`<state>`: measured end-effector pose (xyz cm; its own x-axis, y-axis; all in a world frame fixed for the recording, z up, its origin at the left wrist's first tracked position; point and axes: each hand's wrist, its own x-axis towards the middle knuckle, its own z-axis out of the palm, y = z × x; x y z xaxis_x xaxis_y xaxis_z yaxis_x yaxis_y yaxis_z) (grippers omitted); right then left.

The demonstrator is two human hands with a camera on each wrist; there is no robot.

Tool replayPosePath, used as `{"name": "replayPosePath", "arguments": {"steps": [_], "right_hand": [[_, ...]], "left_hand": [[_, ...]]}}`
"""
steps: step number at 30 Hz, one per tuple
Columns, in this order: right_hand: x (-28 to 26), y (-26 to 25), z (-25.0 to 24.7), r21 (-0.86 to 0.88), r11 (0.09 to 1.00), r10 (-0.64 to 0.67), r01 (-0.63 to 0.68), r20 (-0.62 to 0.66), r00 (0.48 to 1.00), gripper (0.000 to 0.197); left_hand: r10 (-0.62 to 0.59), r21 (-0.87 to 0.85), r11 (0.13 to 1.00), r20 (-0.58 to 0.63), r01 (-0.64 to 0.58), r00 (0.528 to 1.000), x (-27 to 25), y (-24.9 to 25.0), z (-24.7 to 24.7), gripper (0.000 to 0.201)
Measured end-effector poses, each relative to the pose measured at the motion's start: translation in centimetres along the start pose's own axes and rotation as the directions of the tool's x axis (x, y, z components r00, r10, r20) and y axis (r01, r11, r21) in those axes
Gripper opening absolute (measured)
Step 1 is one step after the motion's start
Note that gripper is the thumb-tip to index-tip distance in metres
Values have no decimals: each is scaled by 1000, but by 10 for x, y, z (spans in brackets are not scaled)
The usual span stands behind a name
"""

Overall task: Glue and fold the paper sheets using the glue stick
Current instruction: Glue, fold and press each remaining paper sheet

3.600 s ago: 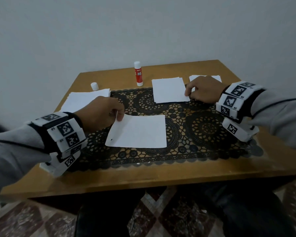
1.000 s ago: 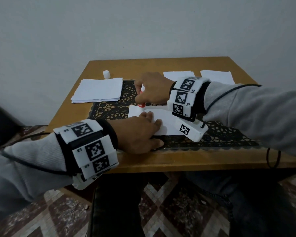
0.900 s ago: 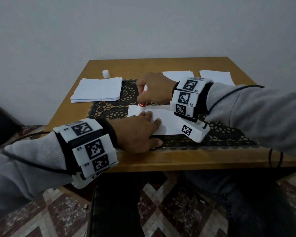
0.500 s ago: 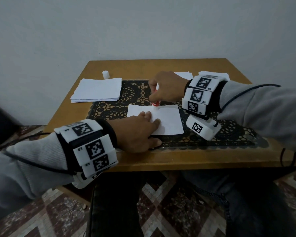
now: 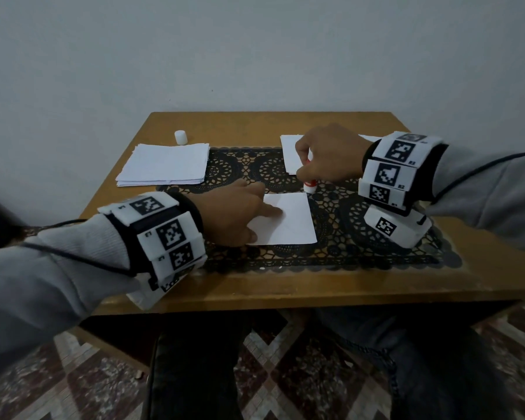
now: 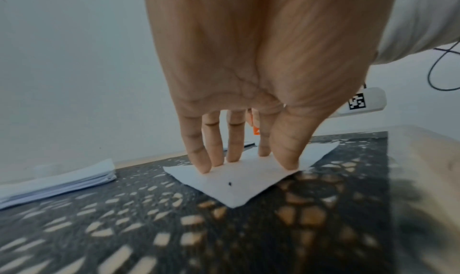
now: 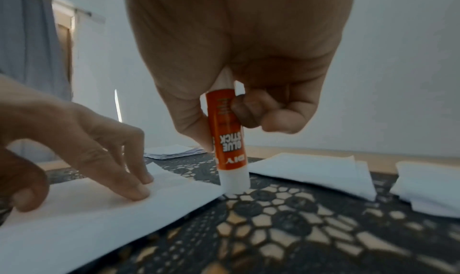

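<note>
A white paper sheet (image 5: pixel 288 219) (image 6: pixel 239 182) (image 7: pixel 99 209) lies on the black lace mat (image 5: pixel 361 237). My left hand (image 5: pixel 237 213) (image 6: pixel 239 156) presses straight fingers flat on the sheet's left part. My right hand (image 5: pixel 325 159) (image 7: pixel 224 124) grips the red and white glue stick (image 5: pixel 309 184) (image 7: pixel 229 146), held upside down. The stick's white tip touches the sheet's far right corner, at the edge over the mat.
A stack of white sheets (image 5: pixel 167 163) lies at the table's far left, with the white glue cap (image 5: pixel 180 137) behind it. Folded sheets (image 5: pixel 291 156) (image 7: pixel 321 172) lie under and beyond my right hand. The wooden table's front edge (image 5: pixel 285 294) is close to me.
My right hand has drawn the glue stick along the sheet's far edge from left to its right corner. The left hand stays pressed on the sheet.
</note>
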<state>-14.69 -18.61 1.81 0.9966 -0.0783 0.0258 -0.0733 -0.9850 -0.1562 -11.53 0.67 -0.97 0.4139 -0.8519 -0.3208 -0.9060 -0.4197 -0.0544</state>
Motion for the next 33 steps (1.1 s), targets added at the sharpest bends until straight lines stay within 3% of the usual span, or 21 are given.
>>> {"name": "replayPosePath", "arguments": {"steps": [6, 11, 25, 33], "right_hand": [[-9, -11, 9, 61, 997, -53, 55, -34, 998, 17], [-11, -12, 18, 115, 993, -20, 27, -59, 998, 15], [-42, -14, 15, 235, 971, -62, 46, 59, 996, 16], [-50, -14, 13, 275, 960, -102, 51, 173, 980, 15]], "left_hand": [[5, 65, 998, 49, -8, 999, 13, 0, -8, 76], [0, 76, 997, 51, -4, 999, 15, -1, -6, 77], [-2, 56, 998, 43, 0, 999, 18, -4, -4, 77], [-3, -58, 998, 38, 5, 999, 21, -7, -9, 68]]}}
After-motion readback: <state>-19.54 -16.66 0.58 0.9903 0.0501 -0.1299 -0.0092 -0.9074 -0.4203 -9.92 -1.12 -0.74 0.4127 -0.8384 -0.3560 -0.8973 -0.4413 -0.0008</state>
